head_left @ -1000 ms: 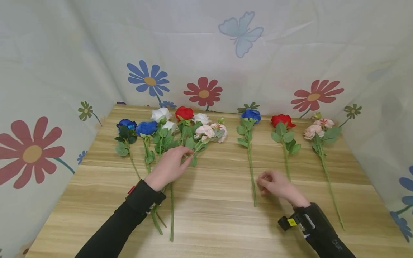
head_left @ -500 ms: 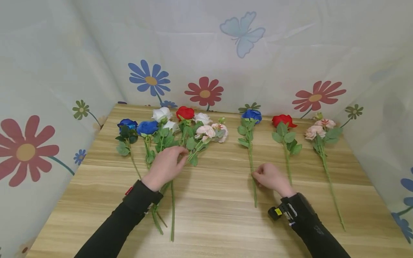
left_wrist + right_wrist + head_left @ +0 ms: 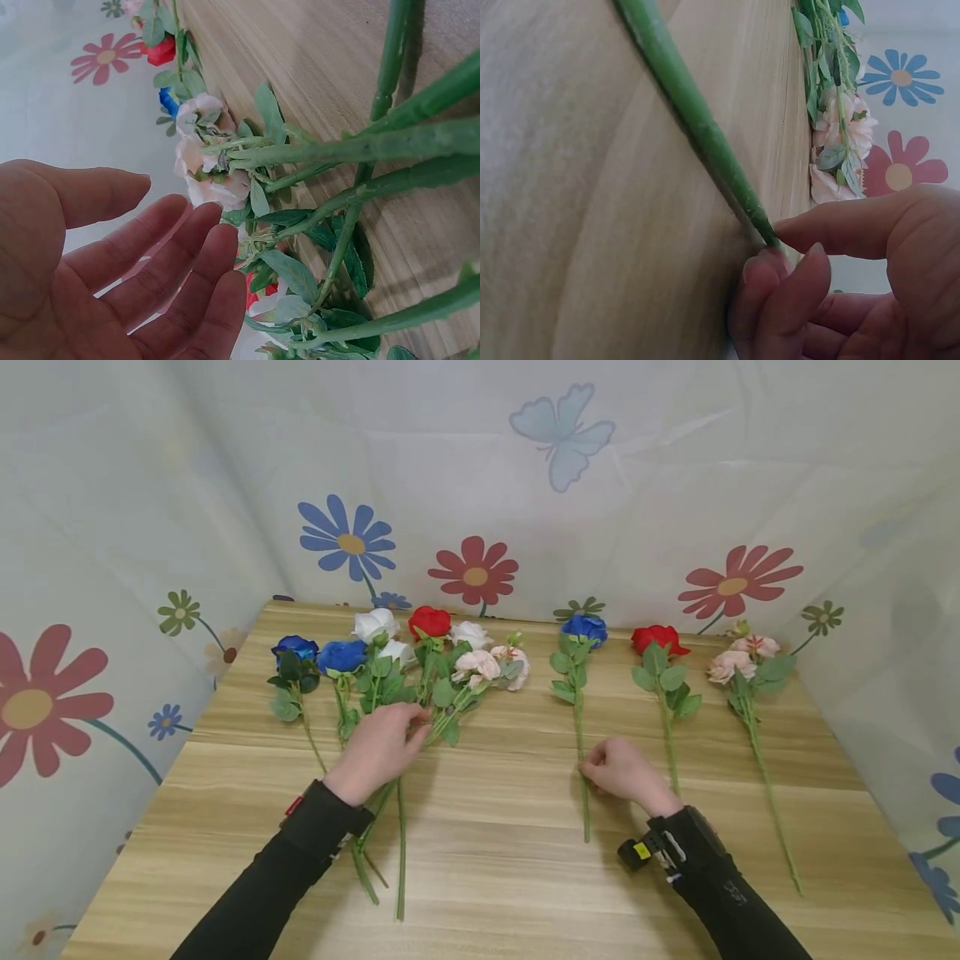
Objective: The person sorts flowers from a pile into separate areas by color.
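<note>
My right hand (image 3: 628,774) pinches the stem of an artificial blue rose (image 3: 584,630) low down, between thumb and fingertips. The right wrist view shows that green stem (image 3: 697,124) lying close along the tabletop and running into the pinch. On the other side my left hand (image 3: 382,745) hovers over a bunch of crossed stems, its fingers loosely bent and holding nothing, as the left wrist view (image 3: 142,262) confirms. Around it are pale pink blooms (image 3: 476,668), a red rose (image 3: 430,622), white roses (image 3: 375,625) and a blue rose (image 3: 342,657).
Right of the pinched stem lie a single red rose (image 3: 660,640) and a pink spray (image 3: 731,667). Another blue rose (image 3: 296,648) lies at the far left. A floral-printed curtain (image 3: 630,510) stands around the back and sides of the wooden table (image 3: 495,860).
My right hand has moved left and taken hold of the blue rose's stem, whose lower end has shifted slightly left. My left hand has drawn back a little to the left.
</note>
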The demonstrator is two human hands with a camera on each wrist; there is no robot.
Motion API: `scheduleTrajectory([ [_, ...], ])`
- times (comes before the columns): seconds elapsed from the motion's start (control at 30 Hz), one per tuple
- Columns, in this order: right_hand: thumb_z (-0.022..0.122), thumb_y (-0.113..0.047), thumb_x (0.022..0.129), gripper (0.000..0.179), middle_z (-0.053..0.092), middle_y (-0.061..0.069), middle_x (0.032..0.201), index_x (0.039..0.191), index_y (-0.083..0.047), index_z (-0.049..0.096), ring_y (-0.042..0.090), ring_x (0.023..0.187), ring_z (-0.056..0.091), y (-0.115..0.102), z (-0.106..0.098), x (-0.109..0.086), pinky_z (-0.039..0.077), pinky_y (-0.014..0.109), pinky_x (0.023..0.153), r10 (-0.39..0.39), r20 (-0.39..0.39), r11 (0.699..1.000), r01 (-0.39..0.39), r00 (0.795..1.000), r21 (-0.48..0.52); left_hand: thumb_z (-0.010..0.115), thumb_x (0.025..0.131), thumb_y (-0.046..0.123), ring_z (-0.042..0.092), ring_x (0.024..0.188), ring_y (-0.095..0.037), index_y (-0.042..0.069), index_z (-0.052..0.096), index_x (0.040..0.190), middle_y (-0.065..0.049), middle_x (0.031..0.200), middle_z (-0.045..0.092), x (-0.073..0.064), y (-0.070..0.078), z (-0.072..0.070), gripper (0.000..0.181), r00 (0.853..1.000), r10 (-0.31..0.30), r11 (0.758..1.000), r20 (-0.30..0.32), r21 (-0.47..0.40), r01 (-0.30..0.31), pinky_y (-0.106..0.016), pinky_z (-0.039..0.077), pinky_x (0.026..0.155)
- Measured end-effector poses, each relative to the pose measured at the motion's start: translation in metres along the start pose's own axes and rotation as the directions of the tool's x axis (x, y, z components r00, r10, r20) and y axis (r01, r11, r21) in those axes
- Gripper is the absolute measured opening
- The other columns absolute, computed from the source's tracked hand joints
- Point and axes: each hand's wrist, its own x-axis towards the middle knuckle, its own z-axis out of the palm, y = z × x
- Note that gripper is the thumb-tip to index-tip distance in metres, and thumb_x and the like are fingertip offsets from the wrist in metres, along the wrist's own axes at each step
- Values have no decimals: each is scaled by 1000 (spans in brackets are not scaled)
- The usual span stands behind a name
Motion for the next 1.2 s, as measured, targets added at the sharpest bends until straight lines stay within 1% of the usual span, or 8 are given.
scheduleTrajectory([
  [0.13, 64, -15, 95, 20, 68, 7, 73, 88, 2, 71, 13, 61, 58, -2, -1, -2, 45, 25, 55, -20, -47, 1000, 19, 999, -14, 62, 100, 16, 70, 88, -26, 2, 71, 121, -15, 114, 73, -1, -1, -2, 27, 1000, 5, 1000, -8, 5, -5, -38, 54, 72],
  [0.27, 64, -12, 94, 17, 69, 10, 79, 93, 3, 71, 14, 68, 57, -8, -2, -1, 45, 25, 61, -110, -162, 994, 110, 981, -9, 62, 99, 15, 71, 89, -27, 3, 72, 117, -14, 109, 75, -2, -2, -5, 24, 999, 22, 999, -45, 26, -21, -40, 56, 74],
  [0.4, 61, -14, 97, 22, 71, 15, 91, 107, 4, 69, 10, 74, 61, -20, 1, 0, 50, 22, 64, -140, -211, 968, 179, 967, 175, 64, 99, 15, 71, 88, -27, 3, 73, 112, -13, 103, 75, -3, -3, -7, 21, 998, 32, 998, -50, 54, -29, -41, 58, 76],
  [0.5, 59, -15, 101, 31, 70, 16, 98, 121, 8, 62, 8, 79, 64, -32, 6, 0, 56, 22, 70, -109, -182, 878, 180, 977, 443, 65, 98, 15, 71, 86, -27, 2, 73, 112, -14, 104, 75, -3, -3, -9, 21, 1000, 23, 997, -10, 71, -22, -41, 58, 73],
  [0.6, 55, -14, 103, 37, 69, 8, 98, 130, 12, 53, 8, 86, 66, -45, 13, 1, 59, 24, 79, -85, -130, 727, 151, 988, 670, 67, 97, 17, 70, 83, -26, 3, 73, 113, -14, 104, 75, -3, -3, -9, 22, 999, -2, 995, 37, 97, -2, -39, 57, 70],
  [0.8, 48, -11, 105, 30, 64, -5, 96, 131, 4, 50, 7, 88, 64, -64, 26, 3, 56, 20, 82, -65, -20, 470, 48, 998, 882, 70, 96, 18, 66, 73, -22, 2, 72, 112, -12, 95, 74, -5, -1, -10, 23, 993, -50, 990, 110, 135, 34, -39, 56, 67],
  [0.93, 47, -10, 104, 28, 66, -6, 95, 130, 1, 51, 6, 87, 64, -69, 32, 4, 54, 19, 82, -60, 21, 409, 6, 998, 913, 71, 95, 19, 63, 66, -19, 3, 73, 108, -11, 89, 73, -6, -1, -8, 21, 988, -53, 989, 142, 145, 33, -35, 52, 63],
  [1.2, 46, -9, 104, 29, 64, -4, 96, 131, 2, 49, 6, 85, 64, -70, 40, 6, 53, 17, 78, -89, 48, 411, -7, 995, 912, 70, 95, 20, 46, 52, -15, 8, 69, 81, -2, 62, 56, -2, -5, 3, 19, 983, -64, 989, 169, 143, 39, -26, 31, 52],
])
